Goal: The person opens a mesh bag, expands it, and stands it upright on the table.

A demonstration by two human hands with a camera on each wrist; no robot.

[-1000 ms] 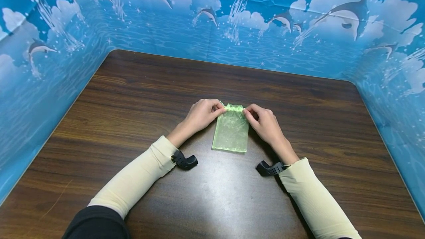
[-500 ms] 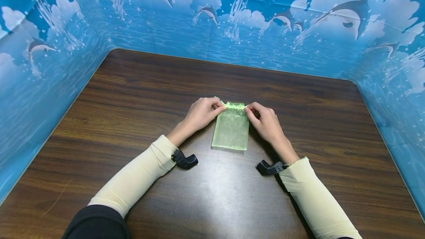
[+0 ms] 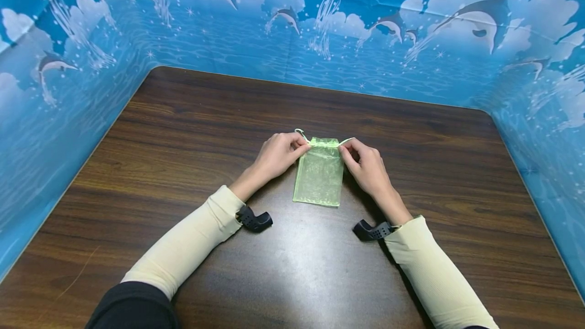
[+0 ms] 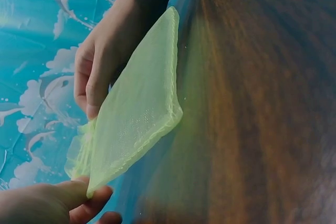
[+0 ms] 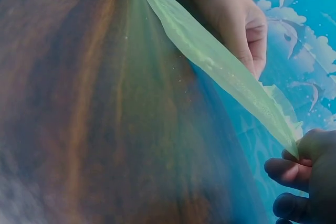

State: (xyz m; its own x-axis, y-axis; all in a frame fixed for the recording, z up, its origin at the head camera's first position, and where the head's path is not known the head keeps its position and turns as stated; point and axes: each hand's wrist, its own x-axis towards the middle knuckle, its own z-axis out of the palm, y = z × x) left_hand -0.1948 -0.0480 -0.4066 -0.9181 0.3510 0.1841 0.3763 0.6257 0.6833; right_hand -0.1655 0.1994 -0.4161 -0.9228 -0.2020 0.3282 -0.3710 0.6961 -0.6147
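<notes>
A sheer light-green drawstring pouch [image 3: 318, 179] is held up between both hands, its gathered neck pointing away from me. My left hand [image 3: 280, 156] pinches the pouch's left upper corner between thumb and forefinger. The right hand [image 3: 367, 166] pinches the opposite upper corner the same way. A pale drawstring loop [image 3: 299, 131] sticks out past the left fingers, and another cord end [image 3: 347, 140] runs over the right forefinger. In the left wrist view the pouch body [image 4: 139, 103] slopes above the tabletop. The right wrist view shows the pouch [image 5: 210, 66] nearly edge-on.
The dark wood-grain table [image 3: 192, 110] has rounded far corners. A blue dolphin-print cloth [image 3: 219, 39] stands along its far and side edges. Black wrist cameras [image 3: 256, 221] are strapped over the cream sleeves [image 3: 187, 245].
The pouch's neck has spread from bunched to wider and flatter. My right hand has shifted slightly outward, and more of the cord shows at both sides.
</notes>
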